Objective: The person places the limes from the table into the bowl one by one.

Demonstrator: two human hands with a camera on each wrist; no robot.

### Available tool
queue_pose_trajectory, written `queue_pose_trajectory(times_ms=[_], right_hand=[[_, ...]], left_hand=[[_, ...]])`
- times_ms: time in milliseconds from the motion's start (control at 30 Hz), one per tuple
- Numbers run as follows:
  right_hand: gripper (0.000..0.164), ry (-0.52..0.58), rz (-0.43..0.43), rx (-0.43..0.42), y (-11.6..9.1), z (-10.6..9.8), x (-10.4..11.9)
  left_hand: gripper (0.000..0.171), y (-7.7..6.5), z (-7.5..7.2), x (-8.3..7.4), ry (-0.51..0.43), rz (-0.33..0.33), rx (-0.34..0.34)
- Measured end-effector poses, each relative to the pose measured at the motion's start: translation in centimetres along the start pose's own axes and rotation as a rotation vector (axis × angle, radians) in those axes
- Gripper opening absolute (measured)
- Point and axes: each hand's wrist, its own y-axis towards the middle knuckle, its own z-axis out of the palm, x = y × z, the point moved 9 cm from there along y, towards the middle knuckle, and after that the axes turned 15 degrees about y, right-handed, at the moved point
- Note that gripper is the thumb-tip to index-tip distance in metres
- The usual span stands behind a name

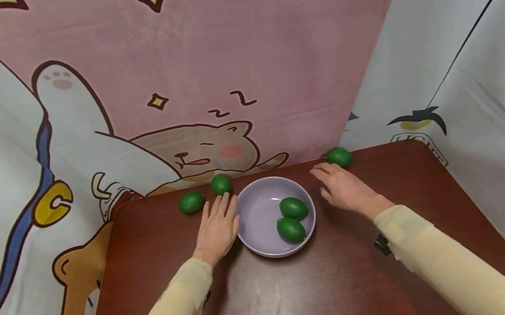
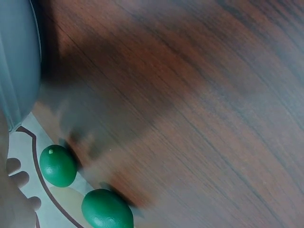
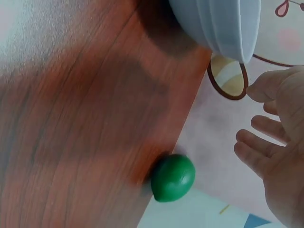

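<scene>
A pale purple bowl (image 1: 258, 222) stands mid-table with two green limes (image 1: 293, 208) inside, lying against each other toward its right side. My left hand (image 1: 217, 228) is at the bowl's left rim, fingers extended and pointing away from me. Just beyond its fingertips lie two more limes, one lime (image 1: 191, 202) to the left and another lime (image 1: 221, 184) by the far edge; both also show in the left wrist view. Right of the bowl, my right hand (image 1: 344, 190) hovers with loosely bent fingers and nothing in them. A single lime (image 3: 173, 178) sits near that hand at the table's far edge.
The dark reddish-brown wooden table (image 1: 276, 308) ends just behind the limes. A cloth with cartoon animals (image 1: 216, 149) hangs behind it and along both sides.
</scene>
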Motion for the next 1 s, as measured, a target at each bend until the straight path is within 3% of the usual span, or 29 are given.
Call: queue_pose_trajectory(times_ms=[333,633,1000], right_hand=[[0.053,-0.006,0.099,0.029,-0.2,-0.3,-2.8],[0.051,-0.015,0.097,0.007,-0.4,-0.5,-4.1],[0.05,-0.017,0.129,-0.01,-0.3,-1.0,-5.0]], left_hand=[[0.054,0.0,0.0,0.0,-0.012,-0.007,-0.003],[0.054,-0.1,-0.1,0.0,-0.015,-0.003,-0.031],[0.055,-0.2,0.1,0.0,-0.012,-0.005,-0.017]])
